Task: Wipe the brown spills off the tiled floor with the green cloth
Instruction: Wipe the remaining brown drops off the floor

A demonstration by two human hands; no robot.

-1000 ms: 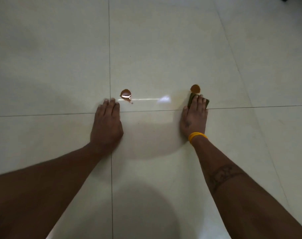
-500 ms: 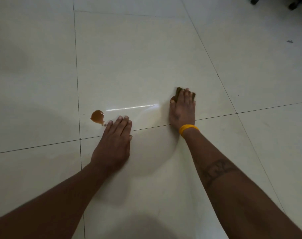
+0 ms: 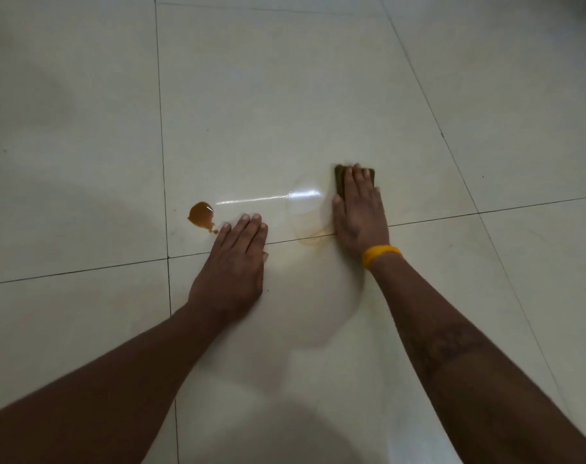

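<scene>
Fingers of the right hand lie straight and flat, pressing the folded dark green cloth to the pale glossy tiled floor; only the cloth's far and left edges show past them. A thin brown smear curves on the tile just left of that hand, along the grout line. The remaining glossy brown puddle, with a small drip at its near end, lies well to the left of the cloth, on the far side of the grout line. Between them the left hand rests flat on the floor, its straight fingers holding nothing, their tips just right of the puddle. So I judge the cloth must sweep leftward, past or around that nearer hand. A plain yellow wristband circles the right wrist; a dark forearm marking is too blurred to read, and no writing shows.
</scene>
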